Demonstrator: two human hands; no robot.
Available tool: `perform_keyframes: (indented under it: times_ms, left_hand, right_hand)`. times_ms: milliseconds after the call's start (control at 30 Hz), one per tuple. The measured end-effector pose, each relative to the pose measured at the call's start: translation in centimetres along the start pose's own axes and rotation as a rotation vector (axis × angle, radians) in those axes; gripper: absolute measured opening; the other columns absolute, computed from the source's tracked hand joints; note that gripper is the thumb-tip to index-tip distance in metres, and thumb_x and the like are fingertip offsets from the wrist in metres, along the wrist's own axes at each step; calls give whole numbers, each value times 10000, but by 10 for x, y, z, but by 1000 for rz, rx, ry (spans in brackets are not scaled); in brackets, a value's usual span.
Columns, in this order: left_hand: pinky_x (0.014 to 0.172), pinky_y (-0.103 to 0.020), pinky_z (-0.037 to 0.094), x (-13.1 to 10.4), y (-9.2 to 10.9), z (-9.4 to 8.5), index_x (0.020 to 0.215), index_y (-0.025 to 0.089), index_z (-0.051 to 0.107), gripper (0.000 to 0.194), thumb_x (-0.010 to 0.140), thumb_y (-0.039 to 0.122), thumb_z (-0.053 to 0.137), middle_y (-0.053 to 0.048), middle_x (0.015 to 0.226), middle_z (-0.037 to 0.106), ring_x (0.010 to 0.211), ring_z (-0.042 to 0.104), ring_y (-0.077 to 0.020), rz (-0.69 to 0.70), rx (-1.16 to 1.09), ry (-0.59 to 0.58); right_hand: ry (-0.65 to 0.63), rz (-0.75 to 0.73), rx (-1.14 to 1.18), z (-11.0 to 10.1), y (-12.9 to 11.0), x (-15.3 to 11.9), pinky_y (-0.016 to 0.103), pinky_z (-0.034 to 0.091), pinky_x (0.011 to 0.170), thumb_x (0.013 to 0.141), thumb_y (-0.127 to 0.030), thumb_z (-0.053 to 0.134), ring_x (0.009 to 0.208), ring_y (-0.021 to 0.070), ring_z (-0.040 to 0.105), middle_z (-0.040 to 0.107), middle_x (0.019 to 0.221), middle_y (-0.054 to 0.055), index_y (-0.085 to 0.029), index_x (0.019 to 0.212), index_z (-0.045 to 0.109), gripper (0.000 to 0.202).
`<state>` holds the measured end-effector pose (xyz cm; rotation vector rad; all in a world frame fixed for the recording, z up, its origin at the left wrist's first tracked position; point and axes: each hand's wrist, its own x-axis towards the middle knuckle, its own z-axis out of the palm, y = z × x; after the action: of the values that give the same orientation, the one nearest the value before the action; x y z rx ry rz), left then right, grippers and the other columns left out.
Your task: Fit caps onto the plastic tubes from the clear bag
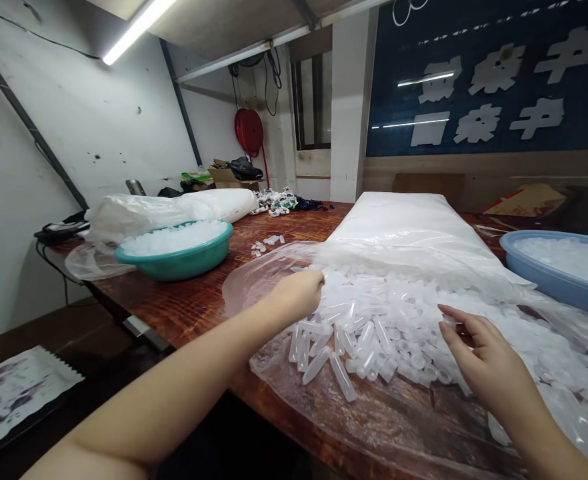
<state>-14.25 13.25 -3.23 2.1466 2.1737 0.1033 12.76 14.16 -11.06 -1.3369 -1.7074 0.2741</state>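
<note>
My left hand [301, 292] is closed over the left side of the pile, its fingers mostly turned away; whatever it holds is hidden. Below it lie several translucent plastic tubes [343, 377], long and round-ended. My right hand [481, 350] hovers above small translucent plastic caps [417, 353], thumb and index finger curled towards each other. A small translucent cap [449, 321] appears to sit between those fingertips. Tubes and caps are heaped together on a clear plastic bag [294, 407], spread over the tabletop.
A green basin [189, 261] of white pieces stands at left, a blue basin [554, 273] at right. A stuffed white sack [399, 217] lies behind the pile. Loose pieces [267, 245] are scattered on the brown table [194, 310]. A bundled plastic bag [139, 212] rests behind the green basin.
</note>
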Motion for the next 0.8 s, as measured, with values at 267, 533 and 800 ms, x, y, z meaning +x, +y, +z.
perform_keyframes:
  times_ms: [267,533,800]
  left_hand:
    - [860,-412,425,-68,6,64,1341,119,326,697,816,578,323,-192,1199,483,1054,514,-325,-177,-70,4]
    - [855,-428,407,-74,1,82,1338,37,325,753,792,542,442,-241,1248,454,1131,424,-360,-171,-29,57]
    - [883,-389,396,-68,-13,80,1347,-1,300,754,807,502,452,-241,1278,429,1139,418,-351,-118,3,45]
  right_hand:
    - [-60,-60,-8,5,-13,-8,252,457,521,796,-437,505,723,178,564,587,903,68,-213,991,623,319]
    - [-62,-129,-7,10,-29,-20,247,456,502,824,-412,494,738,178,547,558,908,63,-219,981,614,275]
    - [-138,-141,1,3,-50,-42,244,480,516,837,-440,489,777,185,567,570,948,70,-229,972,616,282]
